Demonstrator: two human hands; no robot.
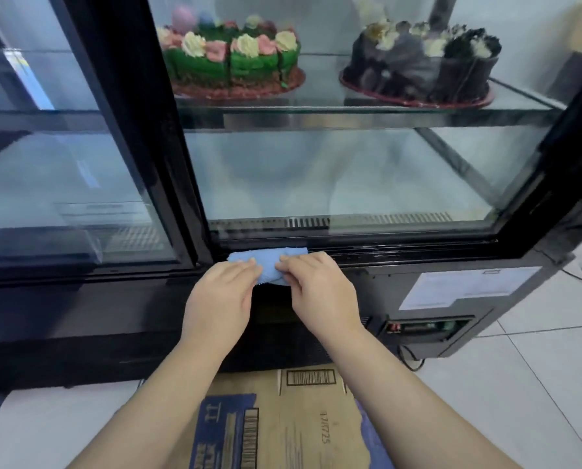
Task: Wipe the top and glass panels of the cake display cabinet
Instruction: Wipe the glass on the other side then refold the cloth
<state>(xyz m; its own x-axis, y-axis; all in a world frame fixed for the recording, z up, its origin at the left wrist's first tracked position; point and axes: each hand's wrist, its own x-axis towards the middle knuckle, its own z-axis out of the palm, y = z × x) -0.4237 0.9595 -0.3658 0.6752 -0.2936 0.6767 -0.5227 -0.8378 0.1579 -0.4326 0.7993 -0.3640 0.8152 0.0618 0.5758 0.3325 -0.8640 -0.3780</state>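
Blue cloth [269, 264] sits bunched up low on the cake display cabinet [137, 96], right against the black bottom rail [401, 253] under the front glass panel [343, 177]. Both hands hold it. The left hand [220, 292] has its fingers bent down onto the cloth's left side. The right hand [320, 287] pinches the right side between thumb and fingertips. The two hands are close together with the cloth between them. It looks like they are folding it into a tidy pad so it can fit into the thin groove of the rail. That is my guess, not something I can see for sure.

The cloth is likely down low because dirt gathers where glass meets frame. Inside, on the glass shelf [367, 116], stand a green cake with pink and cream flowers [232, 62] and a dark chocolate cake [421, 66] — safe behind the glass, so wiping cannot touch them. Flat cardboard [282, 418] lies on the white tile floor [536, 384] under the arms — maybe to kneel on.
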